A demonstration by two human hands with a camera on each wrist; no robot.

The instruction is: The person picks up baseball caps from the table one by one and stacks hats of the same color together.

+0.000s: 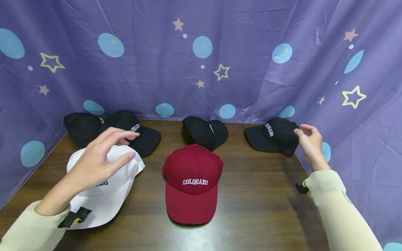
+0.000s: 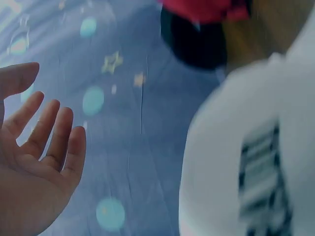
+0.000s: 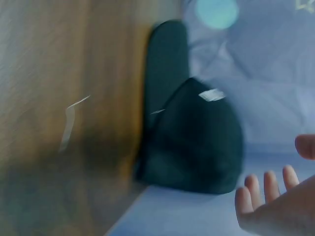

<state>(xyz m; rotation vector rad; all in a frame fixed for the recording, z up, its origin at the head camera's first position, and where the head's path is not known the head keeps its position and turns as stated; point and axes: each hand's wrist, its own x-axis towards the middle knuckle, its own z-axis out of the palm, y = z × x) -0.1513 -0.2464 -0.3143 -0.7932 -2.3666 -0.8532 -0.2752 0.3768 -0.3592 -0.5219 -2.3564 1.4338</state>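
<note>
My left hand point(image 1: 95, 162) hovers over a white cap point(image 1: 97, 207) with its fingers loosely bent and nothing between them. It hides part of that cap's lettering. In the left wrist view the white cap point(image 2: 231, 162) is blurred, and the palm point(image 2: 34, 182) stands apart from it. At the back right, my right hand point(image 1: 309, 144) is beside the back of a black cap point(image 1: 282, 136) that has white lettering. The right wrist view shows the fingers point(image 3: 270, 187) relaxed, close to this black cap point(image 3: 197, 142) but not gripping it.
A dark red COLORADO cap point(image 1: 193, 174) sits mid-table, brim toward me. Behind it lies a black cap point(image 1: 201, 132). Two more black caps, one at far left point(image 1: 82, 127) and another beside it point(image 1: 147, 141), stand behind the white one. A purple curtain point(image 1: 245, 69) borders the wooden table point(image 1: 251, 195).
</note>
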